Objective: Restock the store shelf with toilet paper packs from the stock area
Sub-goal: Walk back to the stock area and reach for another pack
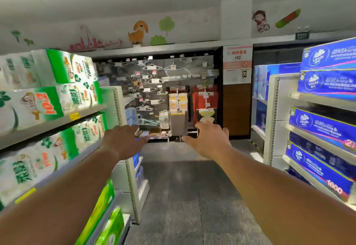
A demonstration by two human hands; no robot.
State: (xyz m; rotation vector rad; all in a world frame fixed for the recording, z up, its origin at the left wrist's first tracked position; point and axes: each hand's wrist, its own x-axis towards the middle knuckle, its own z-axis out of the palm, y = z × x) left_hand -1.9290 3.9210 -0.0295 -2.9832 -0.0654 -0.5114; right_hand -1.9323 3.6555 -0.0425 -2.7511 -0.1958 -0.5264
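Left hand: the left hand [123,140] is stretched forward over the aisle, fingers loosely spread, holding nothing.
Right hand: the right hand [208,138] is out level with it, fingers straight and apart, also carrying nothing.
Step in hand: by my reading, walking empty-handed to fetch the next pack; both arms are out ahead and no pack is between them.
Left shelf: the green toilet paper packs [48,106] lie on their sides, tight together, on several tiers of the left shelf [84,112], just beside the left forearm.
Right shelf: blue packs [325,85] fill the right shelf [316,100] in stacked rows.
Floor: the grey aisle floor [188,196] runs ahead between the two shelves.
Far wall: a hanger display [154,90] closes the aisle; it is blurred, so its goods are uncertain.
Doing it well: keep the arms inside the aisle so neither elbow catches a pack, and take the next pack with both palms on its ends.
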